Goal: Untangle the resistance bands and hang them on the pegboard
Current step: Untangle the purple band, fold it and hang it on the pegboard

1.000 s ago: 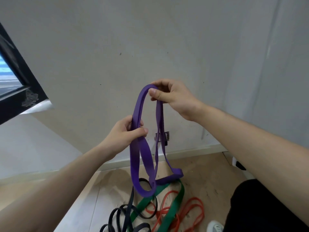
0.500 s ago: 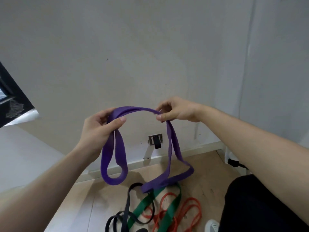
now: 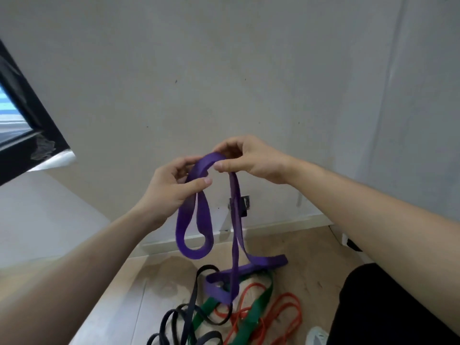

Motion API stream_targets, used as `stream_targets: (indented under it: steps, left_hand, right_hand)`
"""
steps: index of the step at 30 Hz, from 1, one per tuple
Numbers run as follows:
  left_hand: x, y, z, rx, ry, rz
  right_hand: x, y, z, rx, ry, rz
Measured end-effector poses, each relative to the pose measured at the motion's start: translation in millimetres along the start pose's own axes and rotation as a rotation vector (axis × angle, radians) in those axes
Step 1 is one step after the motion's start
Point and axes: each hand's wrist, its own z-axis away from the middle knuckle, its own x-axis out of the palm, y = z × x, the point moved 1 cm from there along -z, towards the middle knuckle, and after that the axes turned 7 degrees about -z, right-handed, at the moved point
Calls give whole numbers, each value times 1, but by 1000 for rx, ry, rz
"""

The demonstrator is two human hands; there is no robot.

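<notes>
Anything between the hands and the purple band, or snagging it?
No: left hand and right hand both grip the purple band. Its low loop overlaps the green band; snagged or not, cannot tell.

Wide flat purple band (image 3: 195,253) is held up, twisted. Its top arch is pinched by left hand (image 3: 171,188) and right hand (image 3: 254,160), one fold dangles left, and the long end reaches down to the pile. Green band (image 3: 256,310), thin orange band (image 3: 300,317) and black band (image 3: 193,302) lie tangled on the floor.
</notes>
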Motion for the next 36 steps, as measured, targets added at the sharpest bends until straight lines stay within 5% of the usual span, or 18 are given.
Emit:
stream_targets:
  steps: [9,17,27,36]
  left_hand:
    - [-10,-13,7,-85,-50,-88]
    - [-11,-11,4,-2,-39,10]
    - [-11,-12,4,-54,-65,-2]
    - [-28,-74,10,-202,-199,-299]
  right_hand:
    - [-8,5,-3,-33,171,-97]
    - [7,9,10,129,-131,26]
    - [23,0,7,-29,24,-35]
    - [2,2,7,-85,249,13]
